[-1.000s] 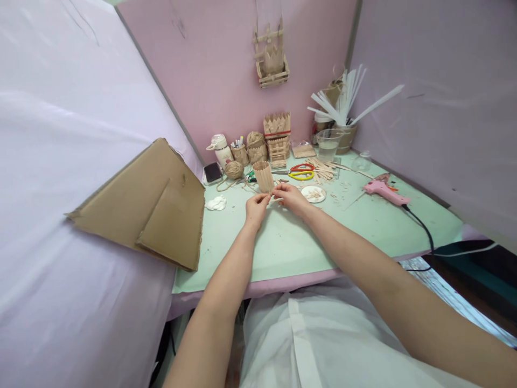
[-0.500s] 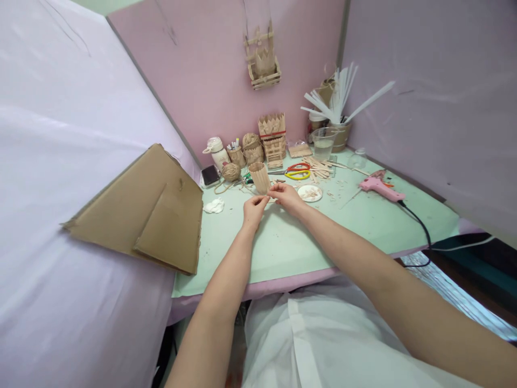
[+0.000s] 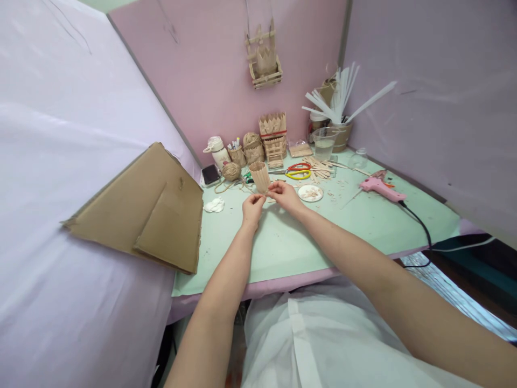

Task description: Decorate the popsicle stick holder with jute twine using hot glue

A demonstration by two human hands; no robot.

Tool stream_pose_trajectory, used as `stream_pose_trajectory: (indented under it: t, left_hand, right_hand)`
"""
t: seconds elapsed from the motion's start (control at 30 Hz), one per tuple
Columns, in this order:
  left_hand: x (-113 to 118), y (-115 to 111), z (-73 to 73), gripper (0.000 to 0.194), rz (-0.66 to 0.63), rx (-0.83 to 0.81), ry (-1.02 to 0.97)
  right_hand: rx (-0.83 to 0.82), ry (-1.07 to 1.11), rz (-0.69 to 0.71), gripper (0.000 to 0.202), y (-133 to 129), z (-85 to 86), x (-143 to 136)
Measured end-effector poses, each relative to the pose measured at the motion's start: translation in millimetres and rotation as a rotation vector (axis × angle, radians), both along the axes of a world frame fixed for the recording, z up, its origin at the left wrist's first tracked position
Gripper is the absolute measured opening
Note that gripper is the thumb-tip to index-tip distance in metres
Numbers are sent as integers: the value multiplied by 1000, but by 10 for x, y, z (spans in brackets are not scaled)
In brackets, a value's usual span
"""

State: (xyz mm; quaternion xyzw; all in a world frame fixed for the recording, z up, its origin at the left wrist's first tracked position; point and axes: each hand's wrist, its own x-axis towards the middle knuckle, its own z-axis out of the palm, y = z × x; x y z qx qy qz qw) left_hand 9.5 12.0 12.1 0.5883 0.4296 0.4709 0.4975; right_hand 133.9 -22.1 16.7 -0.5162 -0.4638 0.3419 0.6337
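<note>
My left hand and my right hand are close together above the green table, fingers of each pinched. What sits between their fingertips is too small to make out. Right behind the fingertips stands a ribbed cup of wooden sticks, open at the top. A small white dish with wood bits lies just right of my right hand. Scissors with red and yellow handles rest behind it, beside loose wooden sticks.
A pink glue gun with a black cord lies at the right. Cardboard leans at the left. Twine, a phone, a white bottle, a stick-built chair and a clear cup line the back.
My left hand has shifted slightly left, so the fingertips of my two hands are a little farther apart. My right hand has barely moved.
</note>
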Motion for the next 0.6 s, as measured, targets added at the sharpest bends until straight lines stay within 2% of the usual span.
stream_pose_trajectory:
  t: [0.3,0.43,0.6]
  left_hand:
    - [15,0,-2,14,-49,-88,-86]
    - [20,-6,8,16,-69,-100,-79]
    - [18,7,4,18,-59,-73,-86]
  right_hand:
    - [32,-66,-36,18,27,-39,4]
    - [48,-80,-64,16,28,-36,16]
    - [34,-198,-84,9,-4,6,12]
